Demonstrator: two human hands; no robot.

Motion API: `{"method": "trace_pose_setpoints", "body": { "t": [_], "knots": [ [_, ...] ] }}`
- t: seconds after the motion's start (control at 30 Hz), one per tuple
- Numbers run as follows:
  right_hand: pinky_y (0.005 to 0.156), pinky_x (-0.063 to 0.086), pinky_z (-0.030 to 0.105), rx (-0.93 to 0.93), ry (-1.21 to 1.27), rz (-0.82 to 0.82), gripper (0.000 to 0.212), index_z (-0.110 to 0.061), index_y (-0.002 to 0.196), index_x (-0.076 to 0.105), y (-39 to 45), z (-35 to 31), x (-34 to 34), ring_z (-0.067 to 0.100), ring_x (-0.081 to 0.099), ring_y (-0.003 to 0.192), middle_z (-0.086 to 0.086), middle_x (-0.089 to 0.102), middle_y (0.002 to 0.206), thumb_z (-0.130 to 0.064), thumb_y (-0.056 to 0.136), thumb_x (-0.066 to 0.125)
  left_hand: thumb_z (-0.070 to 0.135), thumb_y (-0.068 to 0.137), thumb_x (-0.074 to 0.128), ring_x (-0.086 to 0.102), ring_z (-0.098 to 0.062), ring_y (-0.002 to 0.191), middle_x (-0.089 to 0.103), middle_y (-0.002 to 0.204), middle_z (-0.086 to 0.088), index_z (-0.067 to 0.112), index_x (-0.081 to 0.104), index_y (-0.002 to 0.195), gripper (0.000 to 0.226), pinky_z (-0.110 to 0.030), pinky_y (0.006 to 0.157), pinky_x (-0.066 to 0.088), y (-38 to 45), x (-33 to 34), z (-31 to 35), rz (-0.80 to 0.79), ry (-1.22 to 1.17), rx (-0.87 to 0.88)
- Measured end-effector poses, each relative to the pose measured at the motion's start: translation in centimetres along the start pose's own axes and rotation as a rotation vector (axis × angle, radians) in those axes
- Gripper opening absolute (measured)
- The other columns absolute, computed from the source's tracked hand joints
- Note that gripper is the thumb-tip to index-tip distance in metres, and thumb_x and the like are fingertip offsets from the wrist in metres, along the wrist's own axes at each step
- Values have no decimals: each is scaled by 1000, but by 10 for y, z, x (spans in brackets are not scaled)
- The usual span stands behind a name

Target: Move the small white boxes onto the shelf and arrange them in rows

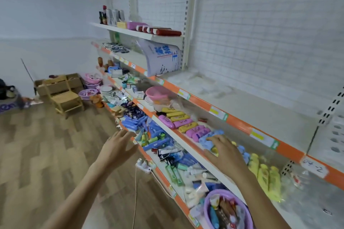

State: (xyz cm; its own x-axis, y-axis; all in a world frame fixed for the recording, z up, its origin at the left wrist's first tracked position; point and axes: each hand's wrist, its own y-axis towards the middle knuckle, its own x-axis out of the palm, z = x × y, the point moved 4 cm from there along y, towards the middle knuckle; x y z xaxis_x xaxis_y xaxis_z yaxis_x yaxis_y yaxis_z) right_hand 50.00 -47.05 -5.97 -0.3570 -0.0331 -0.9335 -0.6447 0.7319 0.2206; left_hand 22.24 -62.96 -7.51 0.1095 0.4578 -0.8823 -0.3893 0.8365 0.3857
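Note:
My left hand hovers open, fingers spread, in front of the lower shelf's edge, holding nothing. My right hand is stretched out flat over the middle shelf, fingers straight above blue and yellow packets. Several small white boxes lie further left on that same shelf, well beyond both hands. The shelf above, with an orange front strip, is mostly bare.
Pink and yellow cases lie left of my right hand. A pink basin stands beyond them. A purple basin of goods sits at lower right. A white power strip hangs off the lower shelf. A wooden chair stands on the floor.

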Motion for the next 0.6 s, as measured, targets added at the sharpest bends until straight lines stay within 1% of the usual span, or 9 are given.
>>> {"method": "trace_pose_setpoints", "body": {
  "t": [0.13,0.2,0.27,0.37,0.43,0.5,0.6],
  "knots": [
    [92,40,29,14,15,23,42,-22,129,47,43,6,7,16,45,120,-4,44,131,-40,91,51,29,83,64,56,-25,105,60,114,-5,15,59,117,37,-36,82,46,45,16,-15,-18,-25,17],
    [95,40,31,31,23,33,44,-21,129,48,70,15,9,18,45,120,-3,46,130,-41,90,51,29,84,62,55,-23,105,60,113,-4,16,59,116,35,-34,81,45,73,25,-17,-24,-44,44],
    [96,38,32,26,33,58,45,-20,129,49,101,25,11,19,45,120,-2,46,128,-42,89,50,30,85,61,55,-21,104,59,112,-2,16,59,115,32,-31,79,44,107,36,-21,-26,-52,78],
    [93,40,32,-3,18,103,40,-20,126,50,156,37,11,19,46,117,-1,47,124,-37,89,55,29,88,59,54,-20,105,57,113,-2,15,57,118,33,-24,73,38,165,49,-26,-21,-67,105],
    [92,41,31,-7,23,122,40,-20,126,50,195,45,10,17,47,117,-2,47,124,-37,90,55,30,89,57,51,-19,109,54,119,-2,16,54,123,36,-22,76,36,205,58,-28,-21,-74,110],
    [93,40,30,-5,35,139,40,-22,126,51,235,52,7,16,46,117,-3,47,125,-36,89,55,32,90,56,50,-16,112,52,124,0,18,52,124,37,-23,83,38,245,65,-31,-36,-83,116],
    [94,38,28,-19,29,164,39,-24,125,51,290,62,4,14,46,118,-5,47,125,-36,89,55,32,90,56,50,-14,112,52,125,1,19,53,124,36,-24,85,41,304,75,-33,-39,-104,134]
  ]
}}
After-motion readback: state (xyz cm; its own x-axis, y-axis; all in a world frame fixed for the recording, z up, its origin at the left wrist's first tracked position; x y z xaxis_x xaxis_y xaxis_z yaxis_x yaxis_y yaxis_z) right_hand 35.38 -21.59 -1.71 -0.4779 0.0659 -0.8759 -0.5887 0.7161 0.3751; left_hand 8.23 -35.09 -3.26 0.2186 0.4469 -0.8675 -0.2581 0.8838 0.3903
